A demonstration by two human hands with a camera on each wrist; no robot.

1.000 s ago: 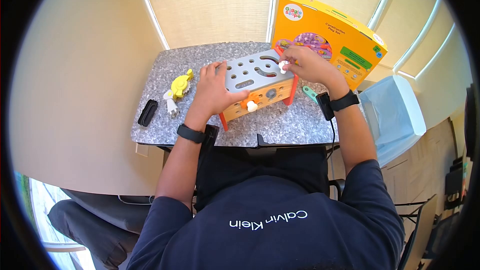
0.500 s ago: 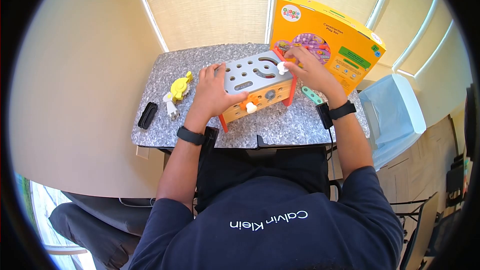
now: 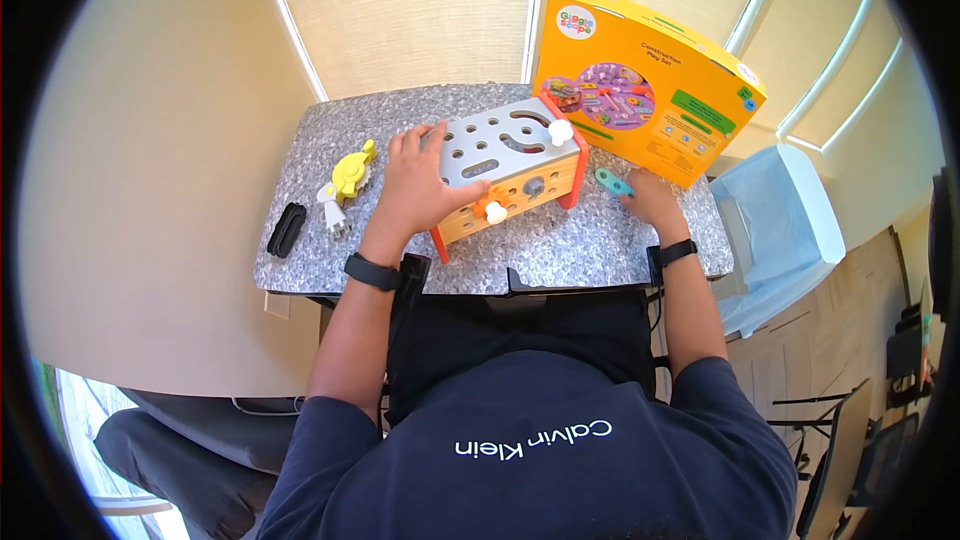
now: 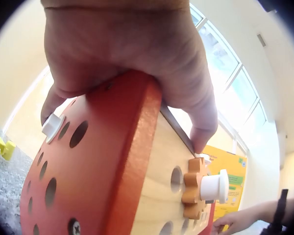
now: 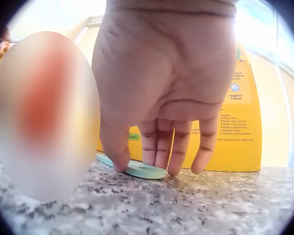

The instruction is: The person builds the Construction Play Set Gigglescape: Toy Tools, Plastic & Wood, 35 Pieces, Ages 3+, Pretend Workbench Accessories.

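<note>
My left hand (image 3: 418, 185) grips the left end of a toy workbench (image 3: 520, 188), thumb at its front top edge and fingers over the grey perforated top. In the left wrist view the palm spans the red end panel (image 4: 88, 161). An orange gear (image 4: 192, 188) sits on the wooden front, with a white plastic screw (image 4: 215, 187) through it. Another white screw (image 3: 560, 132) stands at the top's right corner. To the right, my right hand (image 3: 655, 202) reaches down to the table and pinches the end of a teal strip with holes (image 5: 144, 170), which lies flat.
A yellow play set box (image 3: 650, 80) stands behind the workbench. On the speckled table (image 3: 590, 260), left side, lie a yellow toy piece (image 3: 350, 175), a grey-white toy piece (image 3: 333, 212) and a black case (image 3: 286, 230). A blue-lined bin (image 3: 780, 230) stands off the right edge.
My right hand has let go of the white screw at the workbench's top right corner and moved down and right to the teal strip. The left hand stays on the workbench.
</note>
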